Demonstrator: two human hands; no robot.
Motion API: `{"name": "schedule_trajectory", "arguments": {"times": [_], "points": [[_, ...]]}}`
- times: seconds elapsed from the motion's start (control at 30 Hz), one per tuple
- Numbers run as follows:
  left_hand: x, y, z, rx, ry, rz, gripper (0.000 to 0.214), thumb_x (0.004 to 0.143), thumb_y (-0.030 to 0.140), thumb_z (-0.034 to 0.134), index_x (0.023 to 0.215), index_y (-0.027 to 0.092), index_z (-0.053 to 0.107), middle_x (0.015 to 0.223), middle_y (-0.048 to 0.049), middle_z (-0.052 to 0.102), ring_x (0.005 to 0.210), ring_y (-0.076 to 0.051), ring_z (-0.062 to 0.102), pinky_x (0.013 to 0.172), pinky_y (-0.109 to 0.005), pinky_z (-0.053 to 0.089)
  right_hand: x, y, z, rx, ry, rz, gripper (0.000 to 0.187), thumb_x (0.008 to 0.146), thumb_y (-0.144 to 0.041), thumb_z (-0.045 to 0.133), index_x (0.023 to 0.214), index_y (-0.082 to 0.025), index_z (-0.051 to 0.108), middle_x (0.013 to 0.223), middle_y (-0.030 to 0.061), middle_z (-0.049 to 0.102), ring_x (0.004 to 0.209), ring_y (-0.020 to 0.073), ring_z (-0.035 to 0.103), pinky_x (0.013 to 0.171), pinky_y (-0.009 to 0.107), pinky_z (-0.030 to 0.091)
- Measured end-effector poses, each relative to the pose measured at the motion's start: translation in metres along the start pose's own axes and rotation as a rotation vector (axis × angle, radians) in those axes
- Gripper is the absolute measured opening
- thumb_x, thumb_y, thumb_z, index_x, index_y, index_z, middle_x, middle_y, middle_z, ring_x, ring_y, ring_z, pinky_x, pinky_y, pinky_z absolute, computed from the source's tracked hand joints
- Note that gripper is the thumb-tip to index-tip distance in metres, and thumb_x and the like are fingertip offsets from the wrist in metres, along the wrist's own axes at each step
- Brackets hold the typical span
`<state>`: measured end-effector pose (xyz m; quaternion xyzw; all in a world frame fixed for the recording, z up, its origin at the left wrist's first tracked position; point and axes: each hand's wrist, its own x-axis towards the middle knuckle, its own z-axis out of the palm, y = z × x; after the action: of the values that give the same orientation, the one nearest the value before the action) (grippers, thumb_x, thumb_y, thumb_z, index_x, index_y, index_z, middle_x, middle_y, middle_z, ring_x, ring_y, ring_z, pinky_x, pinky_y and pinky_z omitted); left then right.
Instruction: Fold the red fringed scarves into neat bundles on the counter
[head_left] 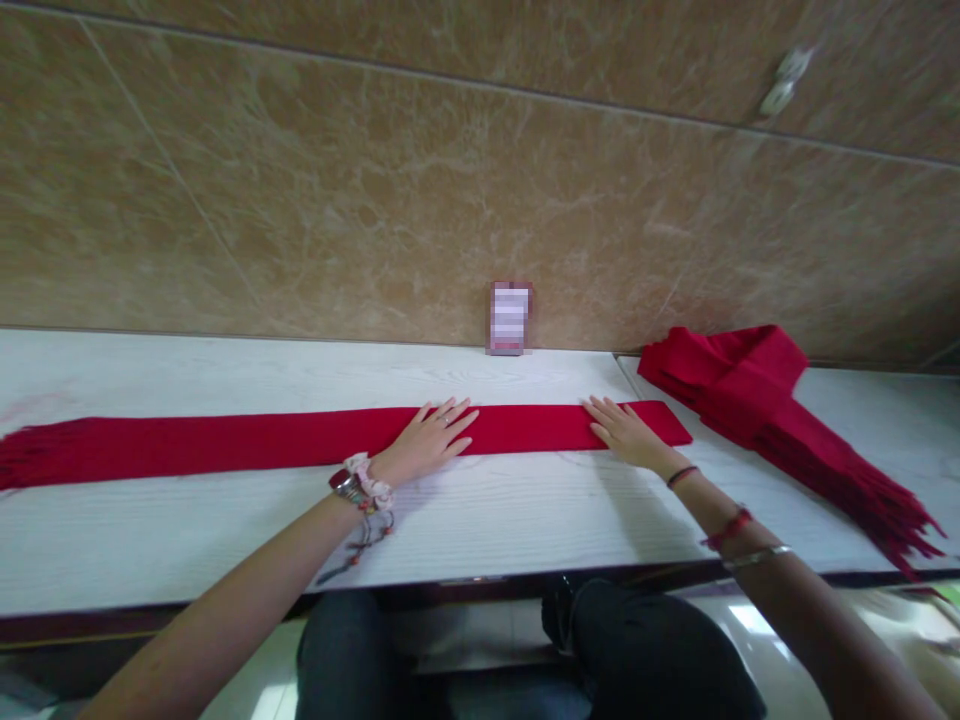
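Observation:
A long red scarf [247,442] lies stretched flat across the white table [480,530], its fringed end at the far left. My left hand [429,440] rests flat on it near the middle, fingers spread and open. My right hand [624,432] lies flat on the scarf's right end, fingers stretched out. Neither hand grips the cloth.
A second red scarf [757,400] lies folded and bunched at the right, its fringe [892,515] reaching the table's front edge. A small blurred card [510,318] leans against the brown marble wall. A seam between two tabletops [626,370] runs at the right. My knees show below the table edge.

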<state>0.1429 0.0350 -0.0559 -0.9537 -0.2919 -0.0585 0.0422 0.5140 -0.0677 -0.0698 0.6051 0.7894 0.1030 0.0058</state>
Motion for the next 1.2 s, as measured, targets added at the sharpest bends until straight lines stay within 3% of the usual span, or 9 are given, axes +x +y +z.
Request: {"name": "schedule_trajectory", "arguments": {"times": [0.1,0.17,0.27,0.37,0.47,0.77,0.87,1.03,1.2], "points": [[-0.011,-0.002,-0.003,-0.002,-0.015,-0.066,0.050,0.095,0.043,0.021,0.140,0.024,0.030,0.148,-0.0085,0.024,0.135,-0.028,0.020,0.105,-0.052,0.021,-0.022,0.042,0.005,0.005,-0.001,0.184,0.047,0.091,-0.025,0.029,0.135,-0.013,0.039,0.140,0.0189,0.038,0.127,0.0333,0.036,0.092,0.056,0.040],[-0.009,0.005,-0.006,-0.012,-0.010,-0.093,0.050,0.094,0.044,0.022,0.139,0.024,0.031,0.149,-0.0103,0.019,0.136,-0.033,0.017,0.103,-0.057,0.020,-0.017,0.044,-0.002,0.026,0.052,0.264,0.049,0.090,-0.028,0.032,0.136,-0.013,0.037,0.141,0.0198,0.035,0.127,0.0356,0.035,0.092,0.059,0.038],[0.006,0.028,-0.010,-0.056,0.000,-0.056,0.050,0.094,0.046,0.024,0.140,0.028,0.030,0.151,-0.0095,0.013,0.136,-0.034,0.012,0.103,-0.058,0.019,0.013,0.005,-0.021,0.097,0.155,0.146,0.049,0.091,-0.033,0.035,0.137,-0.018,0.037,0.146,0.0160,0.028,0.133,0.0344,0.024,0.096,0.057,0.036],[0.025,0.047,-0.009,-0.079,-0.008,0.017,0.050,0.094,0.047,0.025,0.140,0.027,0.029,0.150,-0.0085,0.018,0.136,-0.030,0.015,0.105,-0.054,0.019,0.041,-0.047,-0.033,0.135,0.078,-0.102,0.046,0.093,-0.036,0.031,0.138,-0.023,0.036,0.146,0.0108,0.030,0.133,0.0304,0.026,0.099,0.054,0.033],[0.032,0.052,-0.004,-0.069,-0.001,0.062,0.050,0.094,0.046,0.024,0.140,0.025,0.030,0.147,-0.0078,0.026,0.136,-0.026,0.019,0.107,-0.051,0.017,0.041,-0.063,-0.029,0.148,-0.008,-0.155,0.047,0.095,-0.032,0.025,0.138,-0.017,0.034,0.142,0.0126,0.036,0.132,0.0270,0.030,0.101,0.051,0.032],[0.027,0.049,-0.009,-0.078,-0.073,0.088,0.050,0.095,0.047,0.021,0.140,0.027,0.030,0.148,-0.0074,0.024,0.136,-0.026,0.019,0.106,-0.052,0.016,-0.035,0.047,0.000,0.074,0.007,0.279,0.048,0.093,-0.027,0.026,0.136,-0.012,0.037,0.139,0.0171,0.039,0.128,0.0287,0.036,0.097,0.051,0.037],[0.033,0.055,-0.009,-0.060,-0.045,0.084,0.050,0.095,0.047,0.022,0.140,0.027,0.030,0.148,-0.0086,0.022,0.136,-0.026,0.017,0.106,-0.052,0.017,-0.024,0.034,-0.007,0.117,0.069,0.285,0.050,0.093,-0.030,0.026,0.139,-0.012,0.033,0.142,0.0165,0.034,0.132,0.0285,0.029,0.100,0.051,0.035],[0.037,0.056,-0.003,-0.020,-0.002,0.073,0.048,0.095,0.044,0.024,0.140,0.027,0.029,0.147,-0.0077,0.026,0.136,-0.025,0.020,0.106,-0.050,0.018,0.005,-0.021,-0.017,0.206,-0.013,0.004,0.049,0.094,-0.033,0.023,0.140,-0.017,0.031,0.145,0.0111,0.030,0.134,0.0240,0.023,0.104,0.048,0.029],[0.031,0.050,-0.003,-0.031,-0.022,0.101,0.048,0.095,0.044,0.022,0.140,0.027,0.029,0.148,-0.0063,0.024,0.136,-0.023,0.020,0.107,-0.048,0.017,-0.028,0.020,0.000,0.105,-0.016,0.104,0.049,0.094,-0.030,0.023,0.138,-0.013,0.035,0.141,0.0158,0.037,0.131,0.0262,0.032,0.099,0.053,0.034]]}}
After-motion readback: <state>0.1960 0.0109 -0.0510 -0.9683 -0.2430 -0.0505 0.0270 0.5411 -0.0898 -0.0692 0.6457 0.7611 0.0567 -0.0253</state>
